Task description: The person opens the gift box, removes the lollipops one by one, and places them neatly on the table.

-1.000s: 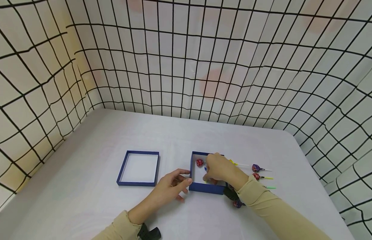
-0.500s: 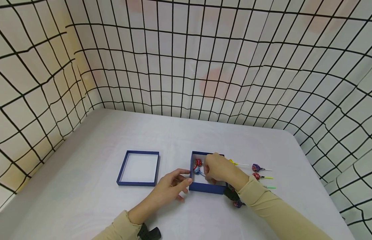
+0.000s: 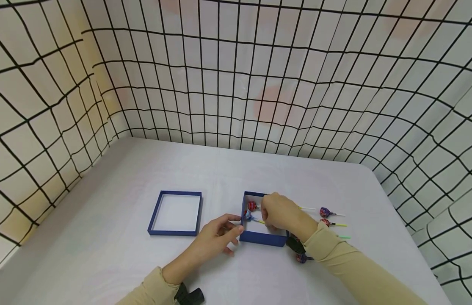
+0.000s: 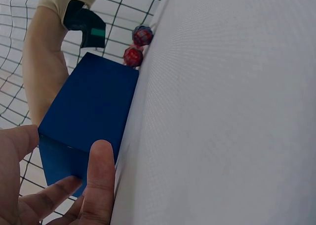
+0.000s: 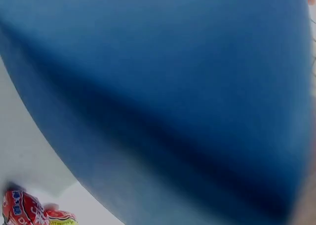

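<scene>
A blue open box (image 3: 262,238) with a white inside stands right of the table's middle. Inside lie a red lollipop (image 3: 252,206) and a blue-wrapped lollipop (image 3: 248,216) with a yellow stick, close to the left wall. My right hand (image 3: 280,213) reaches into the box with bent fingers at the end of that yellow stick; its fingertips are hidden. Beside the box's left wall my left hand (image 3: 216,235) rests with loosely extended fingers. In the left wrist view, the thumb and fingers (image 4: 101,170) lie against the blue box wall (image 4: 94,104).
A shallow blue-rimmed lid (image 3: 175,232) lies at left, white inside up. Right of the box are several lollipops, among them a purple one (image 3: 325,212), a red one (image 3: 325,222) and one near the front (image 3: 301,258). A black grid wall (image 3: 255,76) encloses the table.
The blue-wrapped lollipop has shifted left inside the box, and its yellow stick shows more. My right hand has moved slightly right. My left hand stays by the box.
</scene>
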Available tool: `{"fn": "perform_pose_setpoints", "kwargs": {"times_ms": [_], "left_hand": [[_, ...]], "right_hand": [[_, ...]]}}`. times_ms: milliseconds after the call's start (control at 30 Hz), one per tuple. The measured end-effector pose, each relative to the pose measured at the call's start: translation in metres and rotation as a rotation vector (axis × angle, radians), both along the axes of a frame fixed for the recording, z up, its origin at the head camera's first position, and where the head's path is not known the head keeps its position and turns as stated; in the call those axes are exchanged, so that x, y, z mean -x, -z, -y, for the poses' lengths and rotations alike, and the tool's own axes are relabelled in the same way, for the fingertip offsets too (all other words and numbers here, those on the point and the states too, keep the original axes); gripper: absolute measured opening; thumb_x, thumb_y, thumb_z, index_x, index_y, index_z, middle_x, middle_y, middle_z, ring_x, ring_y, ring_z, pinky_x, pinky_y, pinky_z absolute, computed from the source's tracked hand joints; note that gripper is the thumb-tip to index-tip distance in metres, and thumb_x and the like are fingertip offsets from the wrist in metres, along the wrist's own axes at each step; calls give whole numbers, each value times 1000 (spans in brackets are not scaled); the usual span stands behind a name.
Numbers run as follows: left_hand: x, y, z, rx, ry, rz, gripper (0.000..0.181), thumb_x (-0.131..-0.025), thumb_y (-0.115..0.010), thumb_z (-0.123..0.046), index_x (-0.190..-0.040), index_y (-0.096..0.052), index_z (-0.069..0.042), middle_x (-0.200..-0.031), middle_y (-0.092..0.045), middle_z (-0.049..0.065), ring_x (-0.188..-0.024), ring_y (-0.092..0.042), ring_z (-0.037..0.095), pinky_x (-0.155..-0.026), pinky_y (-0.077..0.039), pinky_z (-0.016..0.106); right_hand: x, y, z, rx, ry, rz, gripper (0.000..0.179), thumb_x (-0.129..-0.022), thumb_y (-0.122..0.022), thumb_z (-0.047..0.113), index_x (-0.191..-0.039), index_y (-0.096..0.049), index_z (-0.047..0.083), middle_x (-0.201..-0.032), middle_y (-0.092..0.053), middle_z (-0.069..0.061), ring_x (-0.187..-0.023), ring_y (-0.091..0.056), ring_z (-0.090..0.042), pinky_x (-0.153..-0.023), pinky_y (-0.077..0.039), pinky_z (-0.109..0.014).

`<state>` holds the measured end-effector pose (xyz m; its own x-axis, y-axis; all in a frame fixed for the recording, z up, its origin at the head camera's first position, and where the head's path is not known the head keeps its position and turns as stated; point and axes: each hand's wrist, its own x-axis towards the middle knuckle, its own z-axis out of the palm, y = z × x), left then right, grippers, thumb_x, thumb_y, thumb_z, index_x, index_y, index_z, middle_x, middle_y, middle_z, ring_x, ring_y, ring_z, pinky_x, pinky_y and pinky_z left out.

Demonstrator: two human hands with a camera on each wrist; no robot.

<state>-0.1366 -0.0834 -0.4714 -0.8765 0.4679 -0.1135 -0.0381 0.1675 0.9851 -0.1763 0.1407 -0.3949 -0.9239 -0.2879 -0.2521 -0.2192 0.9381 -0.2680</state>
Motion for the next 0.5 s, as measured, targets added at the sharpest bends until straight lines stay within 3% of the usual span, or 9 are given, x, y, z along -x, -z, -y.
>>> {"fn": "perform_pose_setpoints", "kwargs": {"times_ms": [500], "left_hand": [[-2,-3,0,-14,-8,-4,46,-108,-67,-33,-144,-62,-6,-114,-73,14,-86,-73,19,-66,-69,36]], "right_hand": [[1,7,2,-39,-14,-61,31,-85,-84,-5,-66,-67,12,-56,-62,3,-52,-57,-13,-54,-43,-24]]}}
